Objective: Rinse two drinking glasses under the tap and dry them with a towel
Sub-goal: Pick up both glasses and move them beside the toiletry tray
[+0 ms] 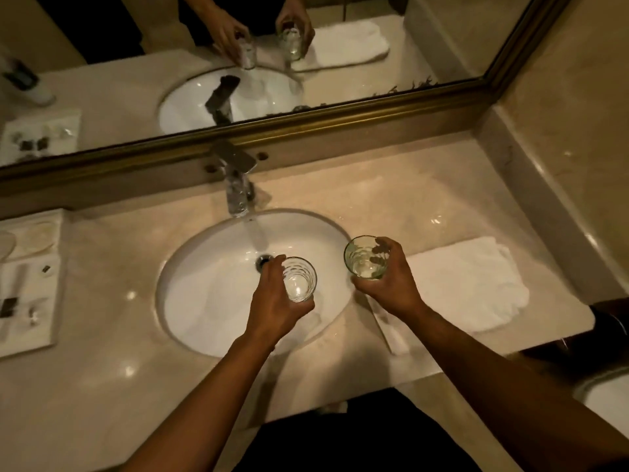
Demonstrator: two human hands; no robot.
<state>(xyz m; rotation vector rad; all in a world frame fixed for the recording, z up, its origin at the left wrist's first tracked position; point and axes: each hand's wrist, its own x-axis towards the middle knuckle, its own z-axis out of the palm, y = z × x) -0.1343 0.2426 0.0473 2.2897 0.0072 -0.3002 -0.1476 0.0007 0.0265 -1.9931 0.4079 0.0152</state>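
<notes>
We've got our left hand (272, 301) wrapped round a clear ribbed drinking glass (299, 279) over the white oval sink (190, 301), mouth up just short of the running chrome tap (238, 189), likely ready for rinsing. Our right hand (391, 284) grips a second clear glass (364, 257) at the basin's edge, the folded white towel (476, 284) lying on the table just beyond it; both forearms reach forward, wrists level.

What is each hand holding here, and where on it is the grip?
The left hand grips one drinking glass around its side wall, over the sink. The right hand grips the second glass around its side.
</notes>
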